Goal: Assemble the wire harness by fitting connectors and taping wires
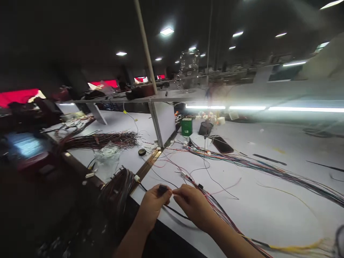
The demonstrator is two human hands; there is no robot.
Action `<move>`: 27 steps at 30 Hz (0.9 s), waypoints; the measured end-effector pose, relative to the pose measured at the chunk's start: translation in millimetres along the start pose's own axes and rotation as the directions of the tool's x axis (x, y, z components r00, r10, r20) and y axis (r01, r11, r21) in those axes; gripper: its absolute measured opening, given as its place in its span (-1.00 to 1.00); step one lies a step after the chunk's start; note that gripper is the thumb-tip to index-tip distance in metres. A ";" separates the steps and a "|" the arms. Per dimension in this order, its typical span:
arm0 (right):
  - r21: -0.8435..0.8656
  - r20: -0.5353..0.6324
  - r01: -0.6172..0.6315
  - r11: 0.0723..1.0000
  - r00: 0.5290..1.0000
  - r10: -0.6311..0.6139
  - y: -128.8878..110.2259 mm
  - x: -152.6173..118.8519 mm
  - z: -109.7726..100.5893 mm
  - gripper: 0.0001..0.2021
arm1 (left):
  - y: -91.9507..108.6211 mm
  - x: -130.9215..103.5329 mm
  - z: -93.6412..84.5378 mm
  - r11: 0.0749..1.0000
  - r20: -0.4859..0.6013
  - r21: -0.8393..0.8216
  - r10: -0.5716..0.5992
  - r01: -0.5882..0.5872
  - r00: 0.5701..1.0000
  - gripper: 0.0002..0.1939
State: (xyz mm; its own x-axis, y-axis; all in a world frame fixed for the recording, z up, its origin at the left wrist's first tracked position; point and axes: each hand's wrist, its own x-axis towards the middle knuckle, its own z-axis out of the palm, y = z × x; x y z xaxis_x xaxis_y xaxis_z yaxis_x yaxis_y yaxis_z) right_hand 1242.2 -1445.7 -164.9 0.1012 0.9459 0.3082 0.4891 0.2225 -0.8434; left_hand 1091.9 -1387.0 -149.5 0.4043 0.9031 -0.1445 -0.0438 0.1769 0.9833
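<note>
My left hand (151,206) is closed around a small black connector (162,189), which shows between the thumb and fingers just above the table's front edge. My right hand (195,205) meets it from the right, thumb and forefinger pinched on what looks like a thin wire at the connector; the fingers hide most of it. A black cable (176,212) passes beneath both hands. Behind the right hand, a pink wire (231,186) lies on the white table (268,218), close to a small black connector (200,186) on a bundle of red and black wires (224,213).
A long multicoloured wire bundle (255,166) crosses the table beyond my hands. Further back are a phone (222,144) and a green box (187,127). To the left, a dark wire bundle (120,184) hangs over the edge near a clear plastic bag (106,161) and a tape roll (142,152).
</note>
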 end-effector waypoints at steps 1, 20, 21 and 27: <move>0.028 0.015 -0.034 0.999 0.999 0.034 1.0 0.7 -0.2 -0.81 | 0.7 0.1 -1.3 1.000 0.013 0.004 0.002 -0.003 1.000 -0.76; 0.024 0.052 -0.074 0.997 0.996 0.073 4.2 -5.2 -21.4 -0.84 | 5.3 9.3 -2.1 0.993 0.053 -0.051 -0.106 0.109 0.993 -0.70; -0.068 0.011 0.041 0.997 0.999 -0.040 8.8 -12.4 -32.8 -0.82 | 4.9 11.1 -2.7 0.995 0.014 -0.021 -0.101 0.101 0.995 -0.69; -0.480 -0.457 -0.322 0.816 0.886 0.081 95.7 -94.3 -186.2 -0.76 | -3.1 36.2 -10.0 0.982 -0.126 0.042 -0.179 0.186 0.976 -0.57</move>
State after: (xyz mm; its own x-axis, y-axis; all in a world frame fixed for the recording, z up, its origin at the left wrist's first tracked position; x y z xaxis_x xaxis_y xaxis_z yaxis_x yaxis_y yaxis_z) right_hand 1440.8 -1557.6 -192.7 0.5253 0.7480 0.4057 0.7822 -0.2367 -0.5763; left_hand 1097.5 -1350.9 -159.0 0.2871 0.8988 -0.3313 0.0707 0.3250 0.9431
